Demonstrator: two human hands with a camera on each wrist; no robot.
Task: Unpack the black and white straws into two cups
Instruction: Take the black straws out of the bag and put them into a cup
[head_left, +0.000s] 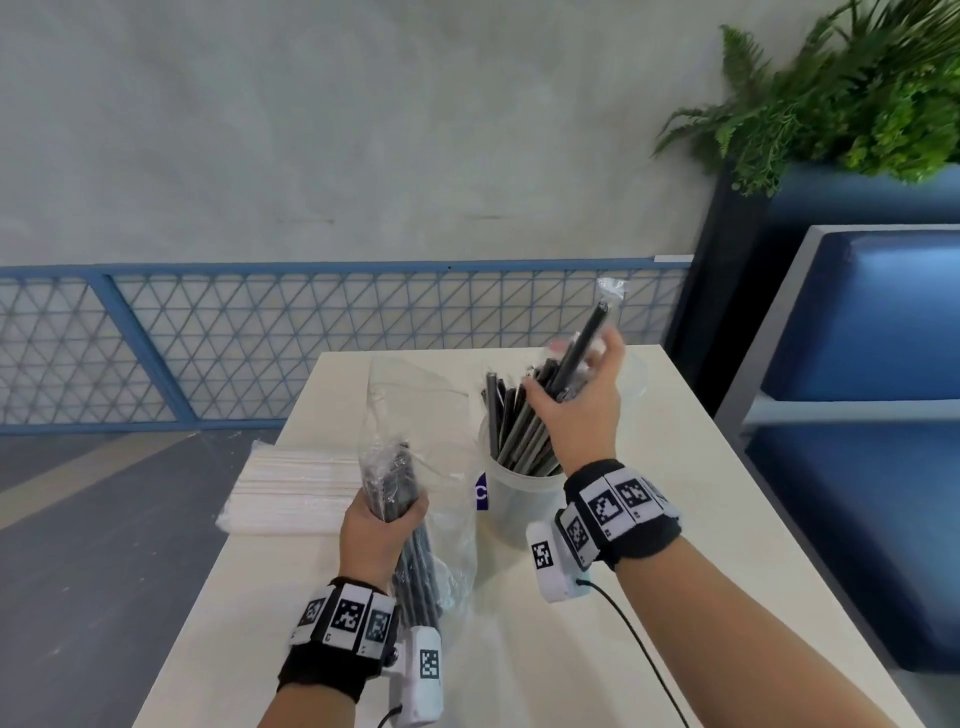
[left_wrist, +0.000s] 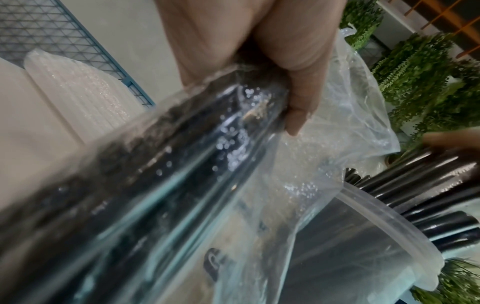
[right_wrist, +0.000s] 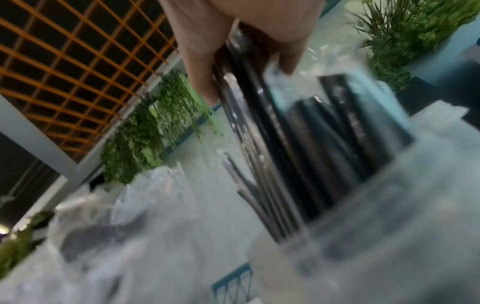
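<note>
My left hand (head_left: 382, 525) grips a clear plastic bag of black straws (head_left: 410, 551) above the table's front left; in the left wrist view the fingers (left_wrist: 298, 86) curl round the bag (left_wrist: 182, 164). A clear plastic cup (head_left: 511, 491) in the middle of the table holds several black straws (head_left: 511, 421). My right hand (head_left: 576, 395) grips a bunch of wrapped black straws (head_left: 582, 348) over that cup, their lower ends down in it. In the right wrist view the fingers (right_wrist: 202, 67) close on the straws (right_wrist: 259, 127). A pack of white straws (head_left: 296, 488) lies at the table's left edge.
The cream table (head_left: 701, 493) is narrow, with floor to the left. A blue mesh railing (head_left: 260, 338) runs behind it. A blue padded bench (head_left: 872, 415) stands close on the right, with a planter of green ferns (head_left: 831, 104) behind. A second clear cup (head_left: 636, 371) shows behind my right hand.
</note>
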